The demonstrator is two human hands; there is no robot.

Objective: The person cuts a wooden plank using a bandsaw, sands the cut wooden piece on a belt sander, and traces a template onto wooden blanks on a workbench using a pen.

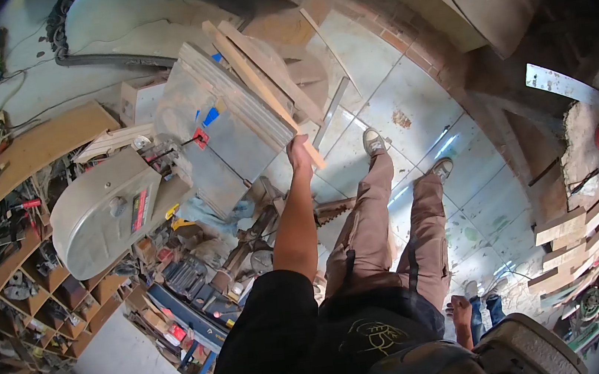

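A: What's around?
B: Tabletop (175,120) and pale machine housing (105,218) left of my wooden strip (257,82); wider board (278,74) crowding its other side; thin stick (332,54) beyond.
A: Count?
B: One of each. Two shoes (374,142) nearby.
A: Strip, grip?
B: Long, narrow, light tan. Left hand (298,155) grips its near end, by the tabletop edge. Right hand (460,309) at hip, grip: can't tell.

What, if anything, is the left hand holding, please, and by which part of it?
The left hand holds a long wooden strip near its end closer to the person, with a short length projecting past the hand.
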